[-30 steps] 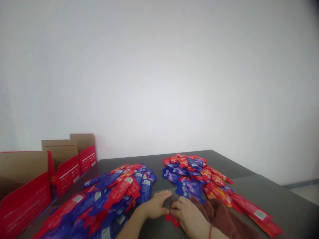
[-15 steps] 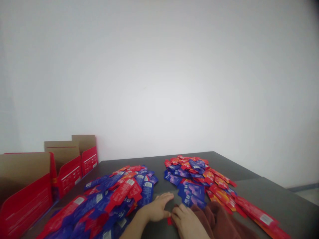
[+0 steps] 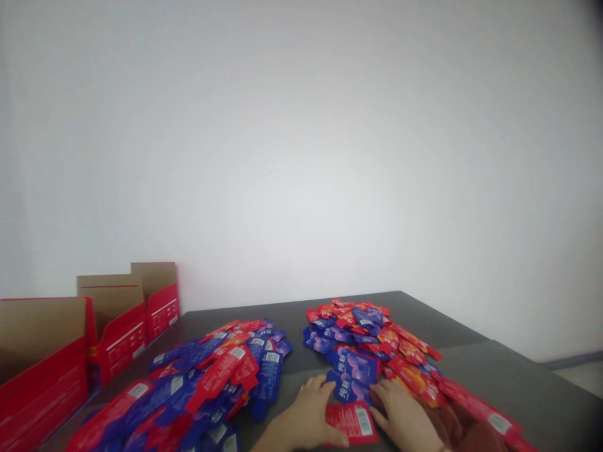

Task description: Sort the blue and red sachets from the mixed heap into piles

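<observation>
Between my hands a red packet (image 3: 351,422) with a white barcode label lies flat near the front of the dark table. My left hand (image 3: 308,411) is at its left edge, fingers stretched and thumb apart, the thumb touching the lower left corner. At the right edge is my right hand (image 3: 400,411), fingers spread, its thumb close to the barcode. Both hands rest around the packet without closing on it. Just beyond it lie blue packets (image 3: 351,388) with white lettering, near the fingertips of both hands.
On the left spreads a heap of red and blue packets (image 3: 211,383). Another mixed pile (image 3: 358,320) reaches along the right side. Open red cardboard boxes (image 3: 125,342) line the left edge. A brown cloth (image 3: 464,427) lies by my right forearm, and a white wall (image 3: 301,157) stands behind.
The red packet, mostly hidden between my hands before, now lies in full view. My hands have moved apart, the right one to the right. The view has shifted slightly.
</observation>
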`<move>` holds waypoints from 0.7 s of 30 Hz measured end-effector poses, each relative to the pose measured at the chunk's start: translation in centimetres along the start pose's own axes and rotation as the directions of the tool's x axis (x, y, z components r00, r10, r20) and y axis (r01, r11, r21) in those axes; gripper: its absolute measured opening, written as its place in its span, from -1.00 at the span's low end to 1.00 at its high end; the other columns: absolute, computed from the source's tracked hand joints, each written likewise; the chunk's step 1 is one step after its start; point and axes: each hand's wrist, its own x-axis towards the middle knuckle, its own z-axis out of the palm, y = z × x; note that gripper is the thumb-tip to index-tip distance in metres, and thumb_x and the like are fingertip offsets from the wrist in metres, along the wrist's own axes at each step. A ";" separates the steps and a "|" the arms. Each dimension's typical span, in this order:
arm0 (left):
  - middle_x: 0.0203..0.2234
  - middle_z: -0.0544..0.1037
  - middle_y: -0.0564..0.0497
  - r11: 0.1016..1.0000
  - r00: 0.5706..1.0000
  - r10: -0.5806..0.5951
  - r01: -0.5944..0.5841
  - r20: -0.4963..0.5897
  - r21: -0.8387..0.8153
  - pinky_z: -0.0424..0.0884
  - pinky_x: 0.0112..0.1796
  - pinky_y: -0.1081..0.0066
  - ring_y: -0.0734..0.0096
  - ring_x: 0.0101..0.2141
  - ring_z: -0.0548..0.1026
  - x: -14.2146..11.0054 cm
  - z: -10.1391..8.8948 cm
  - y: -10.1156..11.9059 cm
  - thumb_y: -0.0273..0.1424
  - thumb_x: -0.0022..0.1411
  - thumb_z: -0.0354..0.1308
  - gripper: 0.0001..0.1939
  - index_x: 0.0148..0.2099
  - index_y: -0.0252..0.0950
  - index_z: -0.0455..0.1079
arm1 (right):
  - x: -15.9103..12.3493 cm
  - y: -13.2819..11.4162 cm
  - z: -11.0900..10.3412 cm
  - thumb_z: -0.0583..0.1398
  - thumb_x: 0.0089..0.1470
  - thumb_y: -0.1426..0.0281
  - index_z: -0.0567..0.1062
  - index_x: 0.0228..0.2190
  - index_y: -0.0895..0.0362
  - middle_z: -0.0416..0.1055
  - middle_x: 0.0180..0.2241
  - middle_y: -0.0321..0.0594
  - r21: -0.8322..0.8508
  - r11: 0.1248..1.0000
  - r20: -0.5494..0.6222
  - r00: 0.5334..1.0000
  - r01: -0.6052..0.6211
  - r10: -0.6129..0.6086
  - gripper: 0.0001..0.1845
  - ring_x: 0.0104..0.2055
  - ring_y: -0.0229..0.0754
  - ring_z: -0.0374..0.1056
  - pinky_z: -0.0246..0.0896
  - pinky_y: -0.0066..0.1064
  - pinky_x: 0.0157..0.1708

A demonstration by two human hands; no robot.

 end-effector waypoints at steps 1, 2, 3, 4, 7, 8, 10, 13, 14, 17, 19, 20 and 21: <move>0.27 0.11 -0.32 0.999 0.999 -0.023 0.024 -0.030 0.035 -0.03 0.20 -0.01 -0.22 0.24 0.03 0.0 0.5 0.8 -0.06 -0.15 0.38 0.05 0.32 -0.38 0.12 | 0.0 -0.2 0.1 0.12 0.12 0.38 0.54 -0.10 0.19 0.47 -0.12 -0.03 0.003 1.000 0.006 1.000 0.000 0.000 -0.66 -0.02 0.01 0.35 0.17 -0.25 0.00; 0.25 0.14 -0.35 0.997 0.997 -0.045 0.049 -0.064 0.064 -0.01 0.19 -0.01 -0.26 0.23 0.05 0.0 1.0 1.4 -0.07 -0.19 0.40 0.07 0.31 -0.41 0.13 | -0.1 -0.3 0.1 0.12 0.12 0.39 0.53 -0.08 0.19 0.47 -0.11 -0.02 0.008 1.000 0.013 1.000 -0.004 0.003 -0.65 -0.02 0.02 0.34 0.18 -0.24 0.00; 0.21 0.19 -0.37 0.994 0.993 -0.069 0.077 -0.092 0.083 0.03 0.17 -0.01 -0.28 0.20 0.10 -0.1 1.2 2.0 -0.11 -0.22 0.42 0.06 0.29 -0.42 0.16 | -0.1 -0.4 0.1 0.13 0.11 0.39 0.52 -0.07 0.20 0.46 -0.10 -0.01 0.015 1.000 0.019 1.000 -0.005 0.005 -0.64 -0.02 0.02 0.34 0.18 -0.24 0.00; 0.16 0.27 -0.36 0.991 0.990 -0.097 0.106 -0.103 0.086 0.11 0.14 0.01 -0.28 0.16 0.19 -0.2 1.4 2.4 -0.16 -0.23 0.43 0.01 0.25 -0.42 0.21 | -0.1 -0.4 0.1 0.13 0.10 0.40 0.51 -0.05 0.21 0.46 -0.09 0.00 0.021 1.000 0.023 1.000 -0.005 0.004 -0.62 -0.01 0.02 0.34 0.17 -0.24 0.01; -0.04 0.49 -0.17 0.985 0.984 -0.173 0.174 -0.038 0.011 0.35 -0.07 0.14 -0.11 -0.08 0.45 -0.8 0.9 2.8 -0.29 -0.24 0.43 -0.28 0.05 -0.29 0.39 | -0.2 -0.2 0.0 0.14 0.09 0.40 0.47 0.02 0.24 0.43 -0.05 0.02 0.029 1.000 0.036 0.999 0.001 -0.002 -0.55 0.02 0.02 0.32 0.15 -0.24 0.04; -0.12 0.54 -0.08 0.984 0.984 -0.179 0.179 -0.016 -0.023 0.39 -0.14 0.20 -0.02 -0.15 0.49 -1.1 0.4 2.6 -0.31 -0.19 0.40 -0.42 -0.04 -0.24 0.42 | -0.2 -0.2 -0.1 0.14 0.08 0.39 0.45 0.03 0.25 0.42 -0.04 0.03 0.030 1.000 0.043 0.999 0.002 -0.004 -0.53 0.03 0.02 0.32 0.15 -0.25 0.05; -0.20 0.56 0.02 0.985 0.985 -0.168 0.165 -0.049 -0.043 0.39 -0.19 0.30 0.12 -0.21 0.51 -1.7 -1.1 1.9 -0.31 -0.04 0.29 -0.66 -0.15 -0.22 0.43 | -0.2 -0.2 -0.3 0.15 0.07 0.37 0.45 0.04 0.23 0.41 -0.02 0.03 0.037 0.999 0.066 0.998 0.006 -0.009 -0.52 0.03 0.02 0.31 0.14 -0.25 0.05; -0.14 0.55 -0.05 0.968 0.930 -0.220 0.246 -0.293 0.054 0.34 -0.09 0.31 0.16 -0.11 0.48 -2.9 -5.1 -0.2 -0.29 0.19 0.08 -0.76 -0.12 -0.27 0.40 | -0.4 -0.6 -0.7 0.16 0.04 0.34 0.48 0.00 0.19 0.42 -0.03 0.00 0.069 0.997 0.100 0.994 0.034 -0.040 -0.54 0.03 0.01 0.31 0.14 -0.26 0.04; -0.07 0.52 -0.09 0.945 0.887 -0.262 0.315 -0.379 0.085 0.30 -0.04 0.31 0.16 -0.04 0.45 -3.4 -6.8 -1.1 -0.28 0.25 0.02 -0.72 -0.07 -0.28 0.39 | -0.4 -0.8 -0.9 0.16 0.03 0.34 0.49 -0.02 0.19 0.42 -0.04 0.00 0.082 0.996 0.108 0.993 0.046 -0.055 -0.54 0.02 0.01 0.31 0.14 -0.27 0.03; 0.06 0.43 -0.16 0.851 0.783 -0.318 0.484 -0.534 0.204 0.20 0.06 0.34 0.19 0.09 0.36 -5.4 -12.3 -4.3 -0.33 0.30 -0.03 -0.66 0.07 -0.33 0.33 | -0.6 -1.3 -1.5 0.16 0.01 0.34 0.50 -0.04 0.17 0.43 -0.07 -0.03 0.115 0.989 0.122 0.987 0.087 -0.101 -0.55 0.00 0.01 0.31 0.15 -0.27 0.01; -0.02 0.48 -0.14 0.795 0.748 -0.356 0.558 -0.560 0.240 0.26 0.01 0.34 0.17 0.03 0.41 -6.8 -15.1 -6.1 -0.36 0.30 -0.04 -0.70 0.02 -0.30 0.36 | -0.7 -1.6 -1.7 0.16 -0.02 0.36 0.51 -0.05 0.14 0.44 -0.08 -0.05 0.141 0.983 0.123 0.983 0.117 -0.135 -0.56 -0.01 -0.01 0.31 0.15 -0.28 0.00; -0.06 0.50 -0.17 0.772 0.731 -0.378 0.588 -0.568 0.242 0.28 -0.02 0.30 0.13 -0.01 0.43 -7.4 -15.9 -6.6 -0.39 0.30 -0.05 -0.71 -0.01 -0.33 0.37 | -0.7 -1.6 -1.8 0.16 -0.02 0.36 0.51 -0.06 0.13 0.44 -0.08 -0.06 0.158 0.978 0.121 0.980 0.135 -0.155 -0.56 -0.01 -0.01 0.31 0.16 -0.28 0.00; -0.08 0.49 -0.21 0.751 0.710 -0.391 0.614 -0.586 0.243 0.28 -0.02 0.24 0.08 -0.02 0.43 -7.8 -16.2 -6.9 -0.42 0.29 -0.06 -0.71 -0.02 -0.36 0.37 | -0.7 -1.7 -1.9 0.16 -0.03 0.36 0.51 -0.06 0.12 0.44 -0.08 -0.07 0.177 0.972 0.119 0.977 0.153 -0.176 -0.56 -0.02 -0.02 0.31 0.16 -0.29 -0.01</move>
